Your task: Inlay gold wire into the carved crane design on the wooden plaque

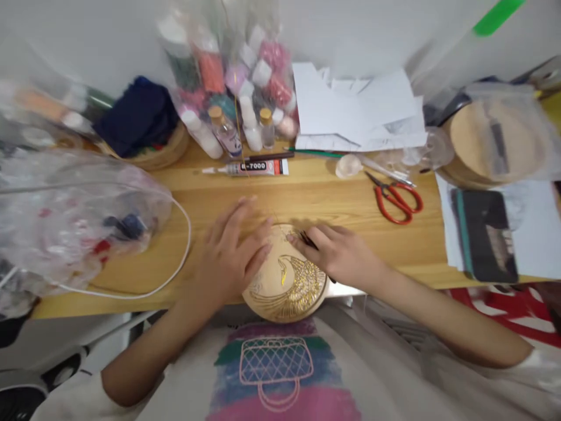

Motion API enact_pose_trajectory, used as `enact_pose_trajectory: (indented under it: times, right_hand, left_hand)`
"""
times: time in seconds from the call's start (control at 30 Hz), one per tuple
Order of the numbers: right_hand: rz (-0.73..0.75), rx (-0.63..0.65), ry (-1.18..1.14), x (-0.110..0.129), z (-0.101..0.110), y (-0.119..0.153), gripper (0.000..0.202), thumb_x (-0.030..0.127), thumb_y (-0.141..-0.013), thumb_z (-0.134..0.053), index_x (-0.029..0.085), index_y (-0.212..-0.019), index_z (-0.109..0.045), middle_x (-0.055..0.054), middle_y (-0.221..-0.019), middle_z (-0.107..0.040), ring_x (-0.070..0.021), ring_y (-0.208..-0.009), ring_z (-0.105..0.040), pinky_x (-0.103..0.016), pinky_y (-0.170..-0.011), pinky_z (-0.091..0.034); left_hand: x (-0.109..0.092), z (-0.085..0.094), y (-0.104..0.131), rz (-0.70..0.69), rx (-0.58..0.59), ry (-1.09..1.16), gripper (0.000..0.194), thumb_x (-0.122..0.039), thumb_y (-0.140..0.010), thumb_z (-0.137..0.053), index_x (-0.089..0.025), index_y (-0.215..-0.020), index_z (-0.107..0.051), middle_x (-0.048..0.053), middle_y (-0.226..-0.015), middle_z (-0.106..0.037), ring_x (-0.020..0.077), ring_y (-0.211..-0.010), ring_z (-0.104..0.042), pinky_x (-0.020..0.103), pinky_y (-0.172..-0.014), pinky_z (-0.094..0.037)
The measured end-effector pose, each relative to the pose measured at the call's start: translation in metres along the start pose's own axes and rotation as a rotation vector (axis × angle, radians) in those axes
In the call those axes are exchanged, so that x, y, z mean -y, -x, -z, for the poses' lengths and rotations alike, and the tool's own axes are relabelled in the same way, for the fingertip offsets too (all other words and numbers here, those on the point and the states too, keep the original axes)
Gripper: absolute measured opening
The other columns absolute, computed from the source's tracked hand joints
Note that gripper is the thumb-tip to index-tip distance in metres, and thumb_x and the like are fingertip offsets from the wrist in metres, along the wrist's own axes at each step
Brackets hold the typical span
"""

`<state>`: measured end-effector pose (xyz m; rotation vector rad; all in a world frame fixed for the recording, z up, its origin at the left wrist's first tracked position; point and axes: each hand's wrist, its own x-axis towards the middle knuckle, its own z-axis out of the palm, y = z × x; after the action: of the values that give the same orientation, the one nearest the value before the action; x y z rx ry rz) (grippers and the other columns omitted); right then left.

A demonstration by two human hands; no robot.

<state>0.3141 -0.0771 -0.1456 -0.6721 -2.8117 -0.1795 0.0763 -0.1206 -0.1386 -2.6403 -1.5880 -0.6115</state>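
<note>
A round wooden disc (269, 271) lies at the table's front edge, bearing a bird-like design outlined in gold wire, with a bright yellow patch. My right hand (346, 257) rests at the disc's upper right, its fingers closed round a slim dark tool that looks like tweezers (309, 240). Most of that tool is hidden in the palm. At the disc's left edge is my left hand (236, 248), fingers spread and slightly blurred, with nothing visibly gripped. A thin gold wire (238, 111) hangs above the table; its faint lower part runs towards the disc's top.
Behind the disc lies a glue tube (258, 168). Red-handled scissors (397, 199) and a phone (488, 234) are to the right. Bagged bottles (245, 76) and papers (355, 111) line the back. A plastic bag (74, 216) and white cable (186, 251) occupy the left.
</note>
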Motion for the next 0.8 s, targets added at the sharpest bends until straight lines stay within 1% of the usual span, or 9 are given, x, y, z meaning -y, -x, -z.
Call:
enact_pose_trajectory:
  times: [0.07, 0.17, 0.27, 0.33, 0.43, 0.53, 0.63, 0.8]
  right_hand:
    - [-0.001, 0.013, -0.005, 0.0, 0.001, 0.0, 0.031, 0.015, -0.101, -0.037, 0.014, -0.112, -0.065, -0.006, -0.081, -0.065, -0.015, -0.071, -0.055, -0.028, -0.061, -0.035]
    - [0.005, 0.016, -0.01, -0.001, 0.003, 0.001, 0.031, 0.014, -0.101, -0.036, 0.014, -0.113, -0.065, -0.006, -0.082, -0.065, -0.015, -0.072, -0.054, -0.028, -0.062, -0.035]
    - [0.009, 0.025, -0.004, -0.001, 0.003, 0.001, 0.031, 0.015, -0.101, -0.036, 0.014, -0.115, -0.064, -0.005, -0.078, -0.063, -0.0149, -0.07, -0.053, -0.028, -0.06, -0.034]
    - [0.007, 0.041, 0.001, -0.001, 0.003, 0.002, 0.03, 0.015, -0.101, -0.037, 0.014, -0.117, -0.063, -0.006, -0.084, -0.065, -0.0147, -0.071, -0.054, -0.028, -0.06, -0.035]
    - [0.009, 0.057, -0.003, -0.002, 0.003, 0.002, 0.031, 0.015, -0.101, -0.037, 0.014, -0.119, -0.062, -0.008, -0.093, -0.068, -0.0146, -0.073, -0.056, -0.028, -0.062, -0.037]
    - [0.017, 0.068, -0.021, -0.003, 0.002, 0.003, 0.031, 0.014, -0.101, -0.037, 0.014, -0.121, -0.061, -0.009, -0.095, -0.068, -0.0149, -0.074, -0.056, -0.028, -0.063, -0.037]
    - [0.03, 0.068, -0.053, -0.006, 0.001, 0.003, 0.032, 0.015, -0.101, -0.038, 0.014, -0.125, -0.059, -0.009, -0.094, -0.068, -0.0154, -0.076, -0.056, -0.029, -0.063, -0.036]
    - [0.083, 0.058, -0.052, -0.012, 0.0, 0.0, 0.03, 0.014, -0.102, -0.037, 0.017, -0.116, -0.063, -0.006, -0.088, -0.067, -0.0142, -0.074, -0.055, -0.028, -0.064, -0.034]
  left_hand:
    - [-0.011, 0.0, 0.01, -0.06, 0.043, 0.024, 0.033, -0.028, -0.094, -0.056, -0.017, -0.124, -0.059, 0.017, -0.147, -0.045, 0.0346, -0.137, -0.043, 0.05, -0.111, -0.037]
    - [-0.02, -0.004, 0.018, -0.086, 0.1, 0.066, 0.032, -0.033, -0.095, -0.054, -0.017, -0.123, -0.06, 0.017, -0.144, -0.05, 0.0341, -0.136, -0.044, 0.05, -0.109, -0.039]
    - [-0.021, -0.009, 0.019, -0.07, 0.12, 0.09, 0.035, -0.035, -0.096, -0.051, -0.017, -0.125, -0.058, 0.018, -0.143, -0.049, 0.0345, -0.136, -0.044, 0.052, -0.107, -0.041]
    - [-0.019, -0.012, 0.018, -0.056, 0.12, 0.104, 0.036, -0.035, -0.096, -0.051, -0.017, -0.127, -0.057, 0.018, -0.144, -0.047, 0.0346, -0.137, -0.042, 0.053, -0.107, -0.041]
    - [-0.016, -0.015, 0.019, -0.07, 0.138, 0.146, 0.04, -0.034, -0.095, -0.052, -0.014, -0.129, -0.055, 0.02, -0.144, -0.046, 0.0349, -0.138, -0.04, 0.053, -0.107, -0.042]
    - [-0.017, -0.016, 0.021, -0.062, 0.173, 0.178, 0.041, -0.032, -0.096, -0.051, -0.013, -0.131, -0.053, 0.02, -0.144, -0.046, 0.034, -0.139, -0.04, 0.052, -0.107, -0.044]
    - [-0.021, -0.016, 0.024, -0.037, 0.171, 0.17, 0.04, -0.031, -0.096, -0.051, -0.012, -0.131, -0.053, 0.021, -0.143, -0.046, 0.035, -0.137, -0.041, 0.053, -0.105, -0.046]
    - [-0.031, -0.015, 0.027, 0.018, 0.146, 0.151, 0.037, -0.027, -0.095, -0.053, -0.012, -0.128, -0.056, 0.021, -0.143, -0.047, 0.035, -0.136, -0.044, 0.052, -0.105, -0.047]
